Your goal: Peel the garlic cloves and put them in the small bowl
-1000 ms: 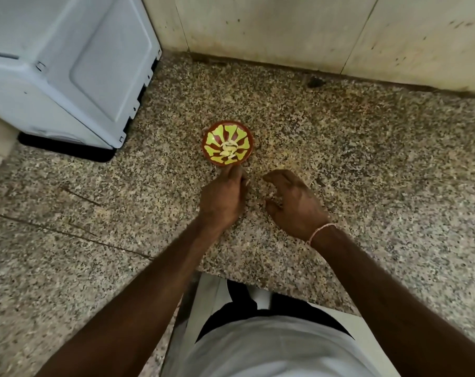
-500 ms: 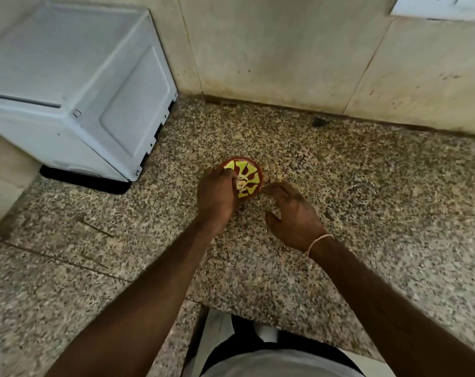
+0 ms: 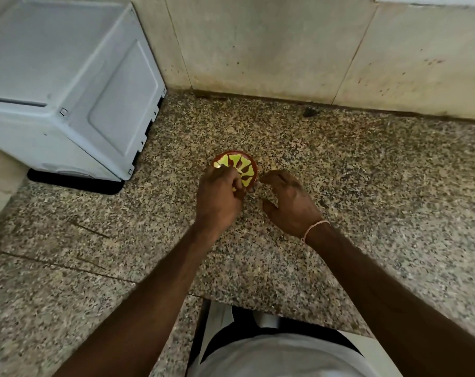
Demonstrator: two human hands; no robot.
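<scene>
Two hands at small bowl [image 3: 240,165]: left hand [image 3: 218,197] fingers curled over its near rim, contents hidden; right hand [image 3: 290,202] loosely curled, holding nothing, beside it.

Small bowl [image 3: 244,165] red-brown with yellow-green leaf pattern, bench [image 3: 367,186] speckled beige-black granite, appliance [image 3: 67,85] pale grey-white, wall [image 3: 285,44] stained cream tile, wrist thread [image 3: 313,229] pink.

bowl [image 3: 241,165] on counter [image 3: 367,186] | appliance [image 3: 67,85] left | wall [image 3: 285,44] behind
</scene>
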